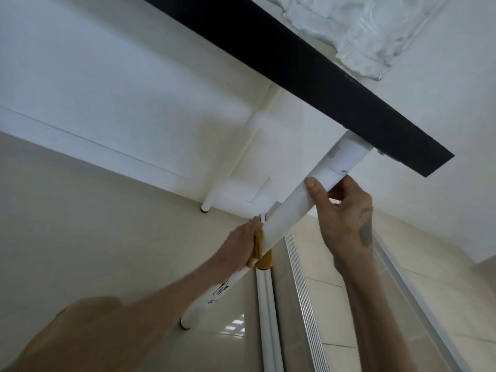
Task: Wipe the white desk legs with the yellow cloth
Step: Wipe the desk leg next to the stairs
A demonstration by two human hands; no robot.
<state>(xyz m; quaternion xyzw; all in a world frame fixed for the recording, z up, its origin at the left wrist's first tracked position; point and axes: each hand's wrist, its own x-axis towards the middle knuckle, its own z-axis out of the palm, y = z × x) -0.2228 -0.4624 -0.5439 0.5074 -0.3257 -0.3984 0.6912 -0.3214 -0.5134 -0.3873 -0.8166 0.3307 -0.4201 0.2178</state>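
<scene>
Here your left hand (241,245) clamps the soft yellow cloth (259,247) round the middle of the white tubular desk leg (284,213), your right hand (343,210) gripping it just under the desk (322,84). The leg seems stiff and slick, the cloth limp: squeeze while sliding.

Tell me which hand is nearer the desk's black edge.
Right. The right hand grips the white desk leg high up, just below the black edge; the left hand holds the yellow cloth against the same leg farther down.
</scene>
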